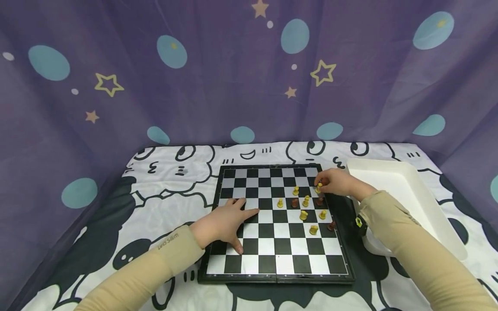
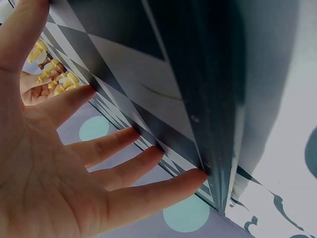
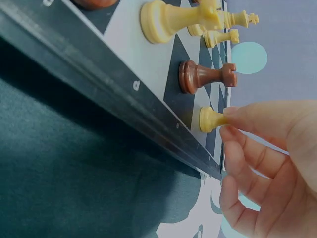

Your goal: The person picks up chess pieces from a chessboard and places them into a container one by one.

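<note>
A chessboard [image 1: 268,262] with dark and light squares lies on the table. Near its right edge, my right hand [image 1: 335,181] pinches a yellow chess piece [image 3: 208,119] between thumb and finger; the fingers hide its top. Its base is at a light square, beside a brown rook [image 3: 195,77]. A larger yellow piece [image 3: 161,21] stands closer to the right wrist camera. My left hand [image 1: 225,221] spreads over the board's left side, fingers extended and fingertips at the squares. No piece is in that hand.
Several yellow pieces, one a knight-like shape [image 1: 303,215], and a few brown ones [image 1: 331,226] occupy the board's right half. A white plastic tray [image 1: 422,196] sits right of the board, under the right forearm. Behind the patterned tablecloth [image 1: 171,190] hangs a purple curtain [image 1: 218,86].
</note>
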A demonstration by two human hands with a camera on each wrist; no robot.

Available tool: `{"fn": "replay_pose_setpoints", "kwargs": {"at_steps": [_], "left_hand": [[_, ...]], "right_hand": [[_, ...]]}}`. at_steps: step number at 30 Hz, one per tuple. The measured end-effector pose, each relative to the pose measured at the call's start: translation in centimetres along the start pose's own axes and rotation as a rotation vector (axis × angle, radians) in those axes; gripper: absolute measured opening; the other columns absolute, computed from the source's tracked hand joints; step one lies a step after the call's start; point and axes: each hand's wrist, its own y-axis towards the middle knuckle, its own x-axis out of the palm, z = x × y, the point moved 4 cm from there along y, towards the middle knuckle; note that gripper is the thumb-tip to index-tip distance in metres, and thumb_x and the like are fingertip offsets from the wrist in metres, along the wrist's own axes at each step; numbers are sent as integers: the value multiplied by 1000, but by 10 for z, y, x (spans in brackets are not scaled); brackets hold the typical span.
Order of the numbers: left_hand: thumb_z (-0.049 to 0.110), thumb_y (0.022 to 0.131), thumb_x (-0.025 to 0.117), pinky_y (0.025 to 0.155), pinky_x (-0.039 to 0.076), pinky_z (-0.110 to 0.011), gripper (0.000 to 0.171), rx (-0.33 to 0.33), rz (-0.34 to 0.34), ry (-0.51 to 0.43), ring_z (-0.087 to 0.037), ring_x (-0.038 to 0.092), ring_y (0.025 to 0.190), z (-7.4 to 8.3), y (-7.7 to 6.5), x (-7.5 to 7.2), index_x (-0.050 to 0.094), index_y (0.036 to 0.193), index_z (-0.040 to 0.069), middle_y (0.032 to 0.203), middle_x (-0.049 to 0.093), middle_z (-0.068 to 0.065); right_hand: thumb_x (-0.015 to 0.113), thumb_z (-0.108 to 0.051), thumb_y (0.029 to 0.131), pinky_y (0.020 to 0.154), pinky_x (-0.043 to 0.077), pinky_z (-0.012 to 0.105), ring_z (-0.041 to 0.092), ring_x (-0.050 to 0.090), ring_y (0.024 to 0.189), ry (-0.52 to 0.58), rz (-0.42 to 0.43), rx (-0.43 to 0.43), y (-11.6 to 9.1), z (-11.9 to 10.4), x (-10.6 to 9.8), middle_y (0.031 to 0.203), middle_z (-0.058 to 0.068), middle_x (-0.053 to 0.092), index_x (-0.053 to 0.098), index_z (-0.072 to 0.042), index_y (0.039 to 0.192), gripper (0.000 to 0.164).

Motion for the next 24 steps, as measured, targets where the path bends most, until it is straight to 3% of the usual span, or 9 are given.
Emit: {"fn": "replay_pose_setpoints", "kwargs": {"at_steps": [8,24], "left_hand": [[48,52,88,99,42,-53,107,-7,-11,-10,-43,31,135,1,-2,3,40,145,27,150,31,-17],[48,53,88,97,43,-53,107,-9,-2,9,-41,32,134,2,0,2,39,145,27,150,31,-16]], "right_hand": [[65,-4,84,63,44,30,13,53,67,27,16,-49,-2,2,4,73,1,65,68,-2,86,4],[63,-3,85,65,47,32,15,56,71,76,94,-74,-7,-4,-10,80,5,67,67,-1,93,9]]}}
